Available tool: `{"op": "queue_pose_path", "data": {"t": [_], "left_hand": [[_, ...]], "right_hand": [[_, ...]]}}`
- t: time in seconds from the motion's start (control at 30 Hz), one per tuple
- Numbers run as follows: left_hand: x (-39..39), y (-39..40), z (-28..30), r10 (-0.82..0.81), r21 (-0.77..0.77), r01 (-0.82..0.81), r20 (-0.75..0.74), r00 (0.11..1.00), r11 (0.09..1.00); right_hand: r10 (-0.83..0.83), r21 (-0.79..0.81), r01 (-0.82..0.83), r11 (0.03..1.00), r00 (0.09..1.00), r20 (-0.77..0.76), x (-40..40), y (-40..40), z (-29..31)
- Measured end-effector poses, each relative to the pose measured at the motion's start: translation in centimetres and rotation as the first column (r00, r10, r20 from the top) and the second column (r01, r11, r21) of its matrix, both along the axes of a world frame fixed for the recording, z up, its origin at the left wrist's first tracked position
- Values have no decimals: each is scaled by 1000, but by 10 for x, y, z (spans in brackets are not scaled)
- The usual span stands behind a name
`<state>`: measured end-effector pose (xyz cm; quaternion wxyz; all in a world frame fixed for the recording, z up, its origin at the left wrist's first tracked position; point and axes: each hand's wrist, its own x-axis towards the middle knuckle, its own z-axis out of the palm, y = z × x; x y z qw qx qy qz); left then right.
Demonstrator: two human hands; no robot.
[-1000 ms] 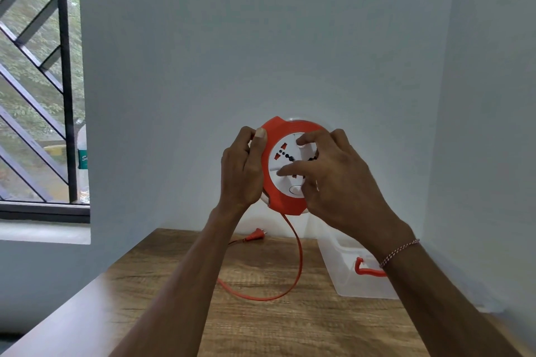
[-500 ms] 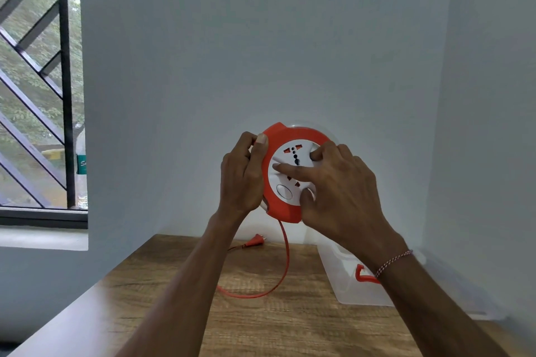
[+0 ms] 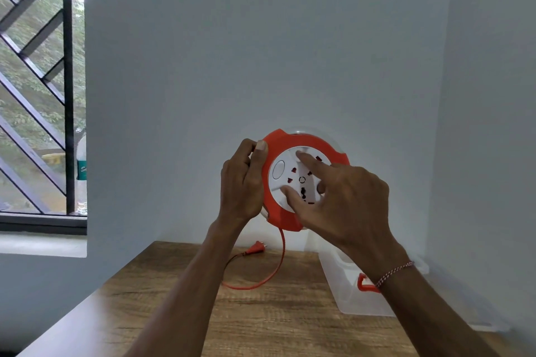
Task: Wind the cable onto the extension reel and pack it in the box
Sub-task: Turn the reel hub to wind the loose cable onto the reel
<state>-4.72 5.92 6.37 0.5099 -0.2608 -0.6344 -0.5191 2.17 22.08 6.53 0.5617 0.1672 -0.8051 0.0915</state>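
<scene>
Since half a second ago, the white dial (image 3: 293, 180) has turned and less orange cable (image 3: 272, 272) lies slack. Left hand (image 3: 242, 182) clamps the reel (image 3: 301, 182); right hand (image 3: 342, 197) spreads fingers over it. Below the reel, the arm half hides the box (image 3: 348, 290) on the bench (image 3: 261, 313).

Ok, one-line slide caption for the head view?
Left hand grips the orange reel while right hand fingers press its white dial; slack cable and plug lie on the table.

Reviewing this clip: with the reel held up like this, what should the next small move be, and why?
Probably another turn of the white dial by the right hand, while the left hand steadies the reel: a loop of cable and the plug lie on the table.
</scene>
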Motion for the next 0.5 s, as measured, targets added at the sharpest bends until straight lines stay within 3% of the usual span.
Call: {"op": "queue_pose_path", "data": {"t": [0.13,0.4,0.5], "left_hand": [[-1,0,-1,4,11,-5,32,999,1000],[2,1,-2,-1,11,0,43,999,1000],[1,2,-1,3,0,-3,45,999,1000]], "right_hand": [[-3,33,3,999,1000,11,-2,2,2],[150,131,-126,983,970,-192,-5,6,6],[178,205,-160,966,982,-71,-2,7,7]]}}
